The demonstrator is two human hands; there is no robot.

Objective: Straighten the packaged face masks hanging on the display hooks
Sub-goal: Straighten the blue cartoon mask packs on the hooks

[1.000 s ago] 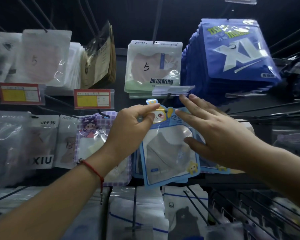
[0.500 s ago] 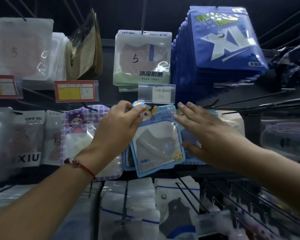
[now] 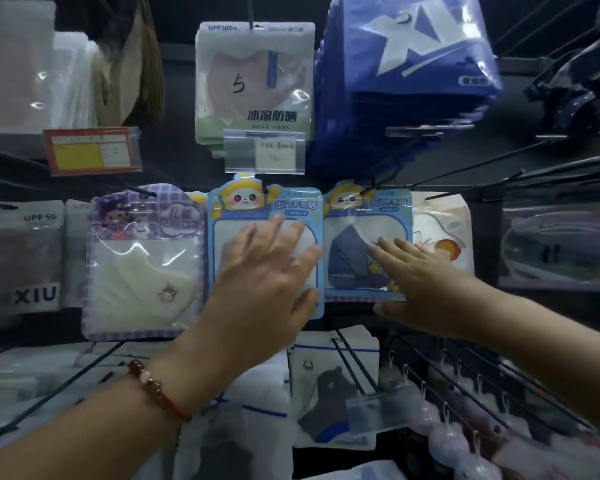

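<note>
The left hand [image 3: 264,271], which earlier pinched the blue cartoon mask pack [image 3: 264,216] by its top, lay flat-fingered on it; the right hand [image 3: 426,282], fingers straight, pressed the neighbouring navy-mask pack [image 3: 357,237]. Both packs hung square.

green pack [image 3: 255,84] – UPF100+, blue pack [image 3: 420,57] – XL
</note>
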